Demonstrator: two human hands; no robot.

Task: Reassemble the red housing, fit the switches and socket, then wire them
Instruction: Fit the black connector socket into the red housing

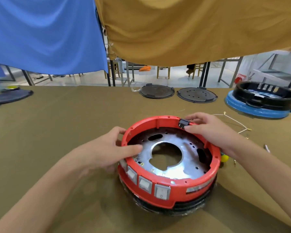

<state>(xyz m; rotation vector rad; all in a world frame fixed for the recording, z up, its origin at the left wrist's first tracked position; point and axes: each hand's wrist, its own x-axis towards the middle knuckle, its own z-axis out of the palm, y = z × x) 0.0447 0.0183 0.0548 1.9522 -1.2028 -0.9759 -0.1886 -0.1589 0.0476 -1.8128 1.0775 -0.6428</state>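
Observation:
The round red housing (188,187) sits on the table in front of me, on a black base ring. A shiny metal plate (180,167) with a big centre hole lies inside it. Three grey rocker switches (145,184) sit in its near wall. My left hand (107,148) grips the housing's left rim, thumb inside over the plate. My right hand (210,128) pinches a small black socket (183,123) at the far right rim of the housing.
Loose white wires with terminals (235,122) lie right of the housing, with a yellow ball-like part (224,158) by my right wrist. Two black round lids (176,94) and a black ring on a blue base (262,101) stand at the back. Cloths hang above.

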